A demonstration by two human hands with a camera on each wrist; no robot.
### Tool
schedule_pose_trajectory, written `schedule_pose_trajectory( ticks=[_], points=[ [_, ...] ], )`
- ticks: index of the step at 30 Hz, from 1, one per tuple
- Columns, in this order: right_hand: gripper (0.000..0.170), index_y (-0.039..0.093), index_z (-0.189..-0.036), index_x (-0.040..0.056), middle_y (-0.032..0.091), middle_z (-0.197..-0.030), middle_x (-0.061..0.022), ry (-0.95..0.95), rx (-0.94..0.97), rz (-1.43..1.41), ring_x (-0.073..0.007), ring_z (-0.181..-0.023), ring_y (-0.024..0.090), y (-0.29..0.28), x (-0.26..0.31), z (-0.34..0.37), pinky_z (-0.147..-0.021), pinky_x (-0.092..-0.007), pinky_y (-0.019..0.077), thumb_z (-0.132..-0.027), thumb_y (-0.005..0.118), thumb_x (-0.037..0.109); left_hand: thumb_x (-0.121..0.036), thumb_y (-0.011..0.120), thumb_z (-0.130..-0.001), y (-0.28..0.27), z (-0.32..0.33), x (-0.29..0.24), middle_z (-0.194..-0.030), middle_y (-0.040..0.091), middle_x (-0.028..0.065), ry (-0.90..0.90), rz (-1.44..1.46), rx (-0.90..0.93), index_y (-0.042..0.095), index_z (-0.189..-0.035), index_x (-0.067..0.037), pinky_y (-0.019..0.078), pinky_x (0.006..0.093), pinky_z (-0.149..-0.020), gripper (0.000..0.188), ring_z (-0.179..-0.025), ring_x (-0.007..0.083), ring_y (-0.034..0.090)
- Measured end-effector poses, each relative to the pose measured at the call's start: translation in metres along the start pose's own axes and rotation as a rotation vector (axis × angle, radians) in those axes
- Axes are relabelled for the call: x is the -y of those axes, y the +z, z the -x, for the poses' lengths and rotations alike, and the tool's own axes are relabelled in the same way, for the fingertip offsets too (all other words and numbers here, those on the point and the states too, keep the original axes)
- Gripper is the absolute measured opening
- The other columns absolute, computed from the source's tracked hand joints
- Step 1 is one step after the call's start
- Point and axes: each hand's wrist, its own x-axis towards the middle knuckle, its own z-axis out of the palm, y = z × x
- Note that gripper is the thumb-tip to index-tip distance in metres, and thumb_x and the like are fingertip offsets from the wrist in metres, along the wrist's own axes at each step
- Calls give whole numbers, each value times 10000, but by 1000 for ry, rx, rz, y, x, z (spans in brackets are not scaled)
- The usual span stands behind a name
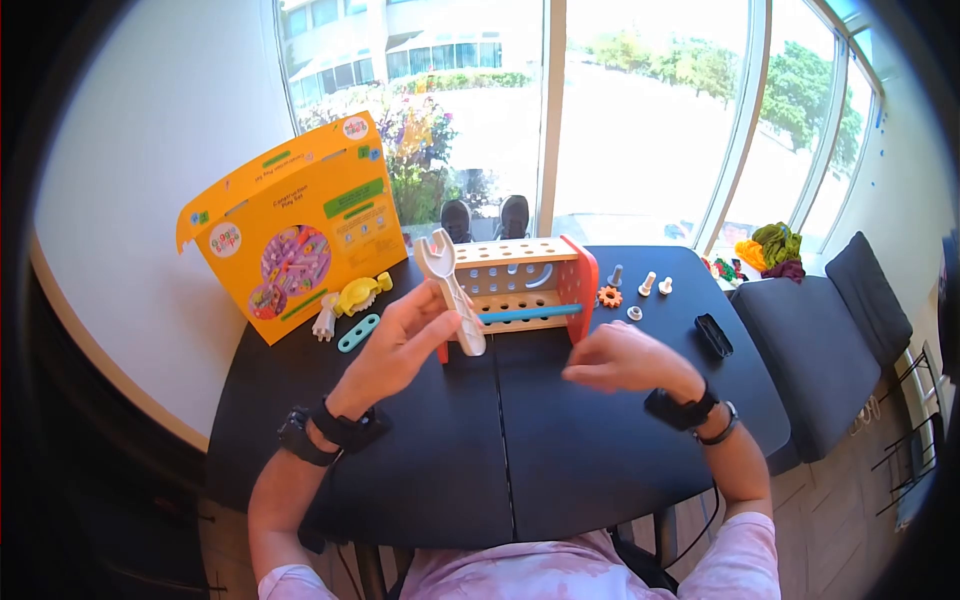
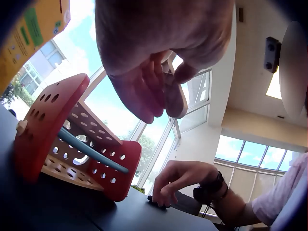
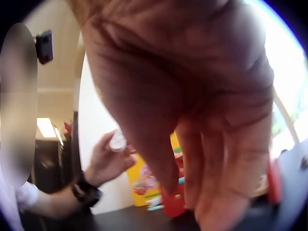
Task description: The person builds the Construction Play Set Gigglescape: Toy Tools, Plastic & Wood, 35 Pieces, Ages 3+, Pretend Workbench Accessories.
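My left hand grips a pale toy wrench by its handle, its forked head pointing up and away. Behind the wrench, on the black table, stands a wooden toy toolbox with red ends and rows of holes. A blue bar runs across between its ends. My right hand hovers over the table in front of the toolbox's right end, fingers loosely bent with nothing in them. In the left wrist view, the wrench shows between fingers and thumb, partly hidden by them.
A yellow play-set box stands at the left. Near it lie a yellow toy piece and a teal strip with holes. Right of the toolbox are an orange gear, several bolts, a nut and a black case.
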Motion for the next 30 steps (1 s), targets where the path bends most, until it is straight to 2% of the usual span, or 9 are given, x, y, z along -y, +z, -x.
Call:
schedule_pose_trajectory(
  ticks=[1,3,6,9,15,21,27,28,30],
  points=[
    [234,850,-1060,50,826,-984,-158,41,35,318,-307,-917,810,-6,-20,-3,-829,-410,655,-1017,736,249,-145,537,-1174,-6,3,1,-1218,719,101,-19,-27,10,559,-1449,15,607,354,-1002,319,-1154,173,719],
    [176,829,-1019,75,815,-960,-168,62,-270,562,-400,-882,776,4,-80,-14,-824,-488,642,-989,709,200,-149,557,-1165,-9,5,-2,-1168,717,90,-69,-67,8,580,-1374,7,625,314,-891,262,-1045,150,732],
    [134,783,-1012,61,781,-993,-168,163,-475,516,-381,-976,771,3,-116,-53,-850,-501,633,-998,697,163,-126,592,-1145,-8,7,-1,-1107,727,75,-121,-133,28,598,-1339,10,627,286,-825,237,-967,132,736],
    [102,745,-1027,61,735,-1073,-168,52,-659,569,-381,-1054,757,13,-147,-87,-864,-512,625,-1008,687,143,-88,655,-1098,-1,8,-5,-1012,738,57,-116,-328,22,635,-1273,22,625,273,-763,207,-887,107,728],
    [83,739,-1043,51,693,-1115,-176,-14,-735,546,-414,-1037,746,21,-167,-122,-882,-512,629,-964,732,76,-127,801,-961,5,11,-11,-827,731,66,-16,-673,40,722,-1125,9,614,291,-669,227,-728,134,718],
    [223,740,-1116,16,740,-985,-172,-75,-688,237,-404,-941,752,10,-163,-113,-890,-474,628,-896,772,17,-217,802,-928,4,13,-6,-864,760,103,29,-848,81,735,-1079,-47,620,350,-727,237,-747,249,753],
    [241,800,-1083,-7,782,-895,-138,-36,-906,-8,-229,-809,774,-19,-103,-60,-742,-346,617,-868,869,76,-243,816,-885,10,15,-6,-904,748,99,131,-1012,72,766,-1041,-74,617,431,-763,236,-814,308,750],
    [235,835,-1079,-5,814,-917,-129,-1,-913,-170,-134,-858,778,-26,-85,-49,-715,-300,603,-880,893,107,-243,817,-886,12,15,-6,-905,744,93,162,-1032,57,773,-1036,-78,616,434,-757,227,-817,306,746],
    [261,832,-1152,-5,828,-942,-111,-39,-951,-288,-122,-895,783,-32,-59,-31,-745,-279,605,-920,872,106,-242,818,-890,13,15,-6,-908,735,83,224,-1073,27,787,-1026,-87,615,441,-744,209,-823,302,740]
  ],
)
